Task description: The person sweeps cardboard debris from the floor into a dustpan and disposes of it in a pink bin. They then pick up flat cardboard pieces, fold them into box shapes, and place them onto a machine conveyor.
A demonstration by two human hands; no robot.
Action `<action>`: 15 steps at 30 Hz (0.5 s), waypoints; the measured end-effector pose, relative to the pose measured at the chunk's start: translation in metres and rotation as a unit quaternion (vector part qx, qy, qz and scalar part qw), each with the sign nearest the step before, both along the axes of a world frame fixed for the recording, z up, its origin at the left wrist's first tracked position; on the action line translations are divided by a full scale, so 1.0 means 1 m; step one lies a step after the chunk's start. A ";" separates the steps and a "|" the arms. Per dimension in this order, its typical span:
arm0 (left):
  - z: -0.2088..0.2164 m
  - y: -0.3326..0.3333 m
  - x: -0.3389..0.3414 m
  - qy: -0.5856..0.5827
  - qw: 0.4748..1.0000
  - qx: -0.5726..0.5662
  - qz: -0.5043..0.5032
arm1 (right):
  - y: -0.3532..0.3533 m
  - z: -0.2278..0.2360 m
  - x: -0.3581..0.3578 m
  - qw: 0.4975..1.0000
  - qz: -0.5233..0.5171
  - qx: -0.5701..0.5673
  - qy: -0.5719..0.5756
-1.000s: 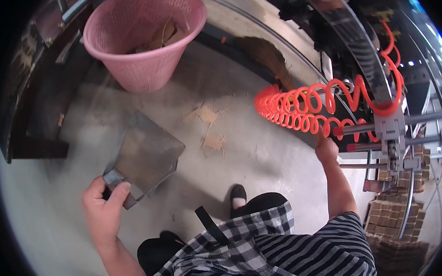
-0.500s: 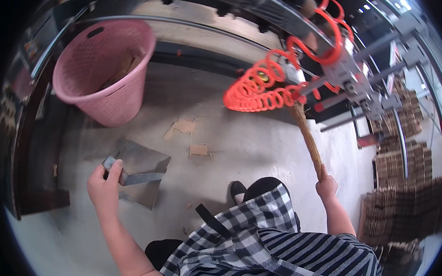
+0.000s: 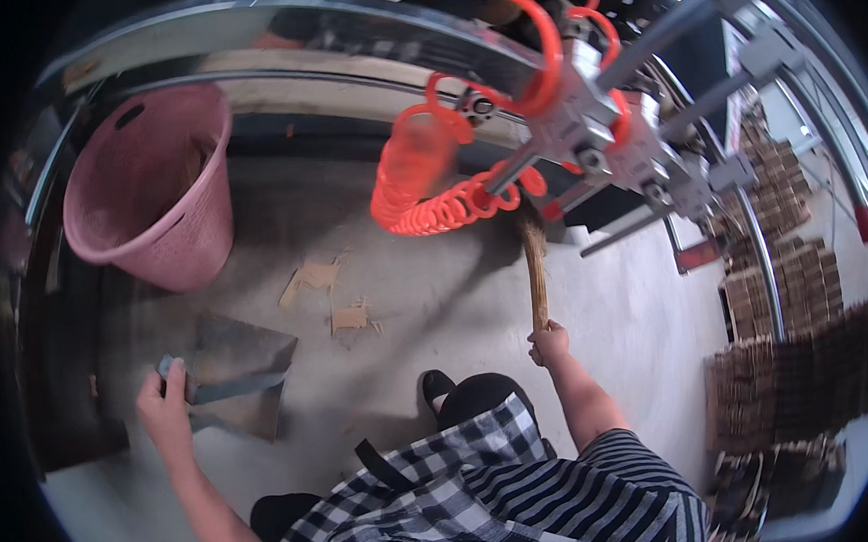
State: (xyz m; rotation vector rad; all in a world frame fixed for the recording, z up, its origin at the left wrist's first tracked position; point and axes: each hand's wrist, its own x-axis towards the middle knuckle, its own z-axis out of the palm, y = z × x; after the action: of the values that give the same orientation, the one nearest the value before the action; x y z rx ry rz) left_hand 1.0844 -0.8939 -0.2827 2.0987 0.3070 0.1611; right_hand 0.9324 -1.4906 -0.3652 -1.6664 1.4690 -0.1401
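Note:
My left hand (image 3: 164, 401) is closed around the handle of a flat grey dustpan (image 3: 248, 345), held low on the left. Its pan reaches toward the floor; contact with the floor is hard to judge. My right hand (image 3: 550, 342) grips the stick of a straw broom (image 3: 538, 280) ahead of my body. The broom's far end is dark and partly hidden under the red coiled hoses. Between dustpan and broom, torn tan cardboard scraps (image 3: 349, 319) lie on the grey floor.
A pink perforated basket (image 3: 197, 246) with scraps inside stands at the far left. Red coiled air hoses (image 3: 431, 212) and a metal rod frame (image 3: 595, 150) hang over the broom. Stacks of brown cardboard (image 3: 788, 385) fill the right side. A dark panel (image 3: 66, 359) borders the left.
The view has shifted, so the basket, scraps and dustpan sit further left. My right hand has moved forward and left, and the broom stick stands straighter. Both hands keep their hold.

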 end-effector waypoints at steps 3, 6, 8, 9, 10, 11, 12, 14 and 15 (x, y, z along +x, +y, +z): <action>0.016 -0.007 -0.001 0.052 0.997 -0.057 -0.007 | -0.015 -0.032 0.047 1.000 -0.012 -0.012 -0.003; 0.027 -0.004 -0.004 0.032 0.993 -0.112 -0.014 | -0.032 -0.045 0.098 0.999 -0.017 -0.030 -0.019; 0.023 0.001 -0.009 0.035 0.994 -0.101 0.007 | -0.040 -0.060 0.129 0.998 -0.021 -0.054 -0.027; 0.022 0.003 -0.012 0.033 0.995 -0.093 0.018 | -0.037 -0.064 0.149 0.998 -0.021 -0.038 -0.048; 0.020 0.008 -0.014 0.026 0.996 -0.084 0.021 | -0.033 -0.069 0.167 0.997 -0.024 -0.021 -0.067; 0.017 0.015 -0.015 0.019 0.997 -0.075 0.022 | -0.028 -0.075 0.182 0.996 -0.030 -0.003 -0.087; 0.015 0.017 -0.017 0.008 0.997 -0.071 0.020 | -0.026 -0.074 0.201 0.989 -0.016 0.059 -0.133; 0.016 0.017 -0.020 0.014 0.996 -0.083 0.031 | -0.022 -0.089 0.216 0.991 0.051 0.051 -0.113; 0.010 0.013 -0.015 0.019 0.995 -0.098 0.024 | -0.029 -0.108 0.209 0.994 0.096 -0.028 -0.044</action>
State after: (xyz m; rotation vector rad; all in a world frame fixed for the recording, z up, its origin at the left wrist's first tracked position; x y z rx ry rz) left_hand 1.0692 -0.8807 -0.2722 1.9036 0.3816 0.1142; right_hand 1.1417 -1.5195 -0.4735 -1.8134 1.2425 -0.1478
